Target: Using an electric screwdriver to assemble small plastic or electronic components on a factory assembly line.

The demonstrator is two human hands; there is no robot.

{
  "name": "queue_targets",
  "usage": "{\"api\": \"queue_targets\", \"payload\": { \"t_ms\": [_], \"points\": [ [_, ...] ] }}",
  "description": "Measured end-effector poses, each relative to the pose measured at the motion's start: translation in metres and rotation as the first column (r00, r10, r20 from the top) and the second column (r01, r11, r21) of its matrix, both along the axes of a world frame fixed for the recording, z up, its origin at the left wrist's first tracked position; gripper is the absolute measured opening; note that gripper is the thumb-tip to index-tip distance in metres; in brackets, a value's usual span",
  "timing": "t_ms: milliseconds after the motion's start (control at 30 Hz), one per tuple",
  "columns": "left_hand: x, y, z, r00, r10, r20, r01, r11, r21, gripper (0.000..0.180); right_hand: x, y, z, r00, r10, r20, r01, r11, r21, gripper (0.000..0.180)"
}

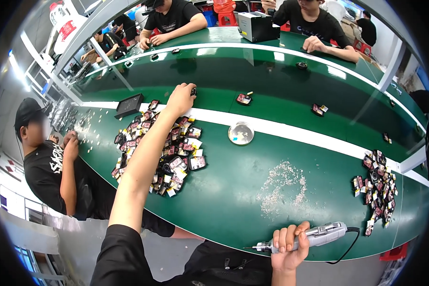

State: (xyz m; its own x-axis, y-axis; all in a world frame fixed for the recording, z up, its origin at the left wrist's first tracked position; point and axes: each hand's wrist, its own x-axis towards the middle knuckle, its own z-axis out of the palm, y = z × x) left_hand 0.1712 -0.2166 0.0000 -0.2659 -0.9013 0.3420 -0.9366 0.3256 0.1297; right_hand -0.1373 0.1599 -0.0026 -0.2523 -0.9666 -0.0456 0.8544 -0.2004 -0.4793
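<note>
You are reaching your left hand (180, 99) far across the tabletop (233, 176) and closing its fingertips on a small dark part (193, 91) at the near edge of the darker green moving belt (271, 78), just beyond the white stripe (281, 127). That part is looking light and rigid, probably hard plastic with some metal, so a pinch at its two side edges should be holding it without strain; being small and smooth, it could be slipping out of a loose pinch. Your right hand (288, 248) is clenching around a grey electric screwdriver (302, 238) near the tabletop's front edge, its thin bit pointing toward your left and a black cord (346, 245) trailing off to the right; that tool is looking stiff and moderately heavy, best gripped around the barrel as you are gripping it. Under your left forearm a heap of small parts (176, 148) with red, white and yellow tags is lying, and a second heap of tagged parts (376, 186) is sitting at the far right. Between them a round clear dish (241, 133) is resting on the stripe, with a scatter of tiny pale screws (283, 183) nearer you. A flat black tray (129, 105) is lying left of the heap. Single tagged pieces are riding the belt, and other people are working across it and at your left.
</note>
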Motion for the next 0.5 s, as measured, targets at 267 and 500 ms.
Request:
{"api": "queue_targets", "payload": {
  "t_ms": [267, 500],
  "points": [
    [0.005, -0.004, 0.013, 0.903, 0.063, -0.426, -0.093, 0.994, -0.05, 0.02, -0.001, 0.01, 0.0, 1.0, 0.014, 0.008, -0.013, 1.0, -0.01, 0.015],
    [-0.055, 0.13, 0.046, 0.792, 0.018, -0.61, 0.304, 0.855, 0.42, 0.017, -0.007, 0.008, -0.007, 0.999, 0.041, -0.006, -0.041, 0.998, -0.039, 0.013]
  ]
}}
